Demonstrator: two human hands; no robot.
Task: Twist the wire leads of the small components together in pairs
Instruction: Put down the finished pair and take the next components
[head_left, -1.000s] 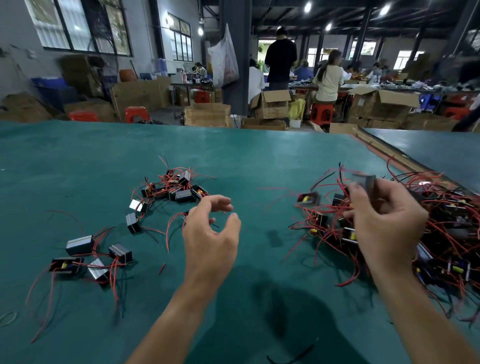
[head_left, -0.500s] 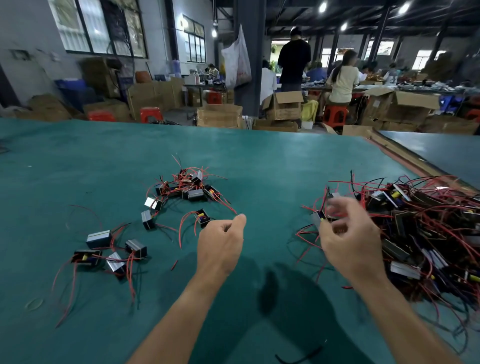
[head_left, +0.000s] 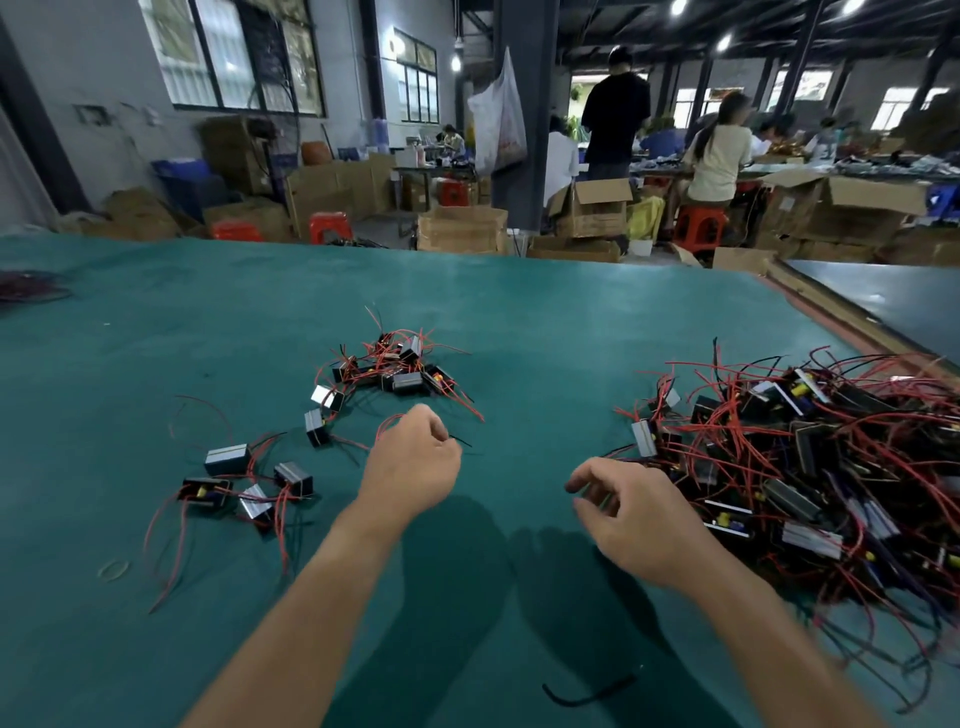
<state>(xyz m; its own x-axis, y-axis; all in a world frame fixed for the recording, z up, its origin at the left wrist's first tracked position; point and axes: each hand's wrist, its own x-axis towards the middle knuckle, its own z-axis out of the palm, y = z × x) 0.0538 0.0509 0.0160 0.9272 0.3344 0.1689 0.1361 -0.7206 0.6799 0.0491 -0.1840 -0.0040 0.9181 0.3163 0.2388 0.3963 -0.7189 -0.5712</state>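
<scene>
Surface: the teal-green work table (head_left: 156, 338) runs under both my hands and well beyond them.

Unworked stock: a tangled heap (head_left: 810, 457) of small black block components with thin red and black wire leads lies just right of my right hand, its nearest edge close to my fingers. It is by far the largest lot in view.

Set-aside lots: a far cluster (head_left: 395, 369) of the same black components sits beyond my left hand. A near group (head_left: 244, 488) of about five lies to the left of that hand, with its leads trailing toward me. I judge these to be the finished pieces, but I cannot make out whether their leads are twisted.

Hands: apart, with bare table between them. My left hand (head_left: 410, 462) is curled tight on the red and black leads (head_left: 460, 441). A black tip pokes out past the knuckles and a red loop shows beyond them. The component they belong to is hidden behind the hand. My right hand (head_left: 639, 514) hangs with its fingers loosely curled, and I see nothing held in it.

Minor items: a short black wire offcut (head_left: 587, 696) lies nearest me, between my forearms.

Assessment: one pair appears to be in hand. A small share looks done, and the bulk on the right is left to do.
</scene>
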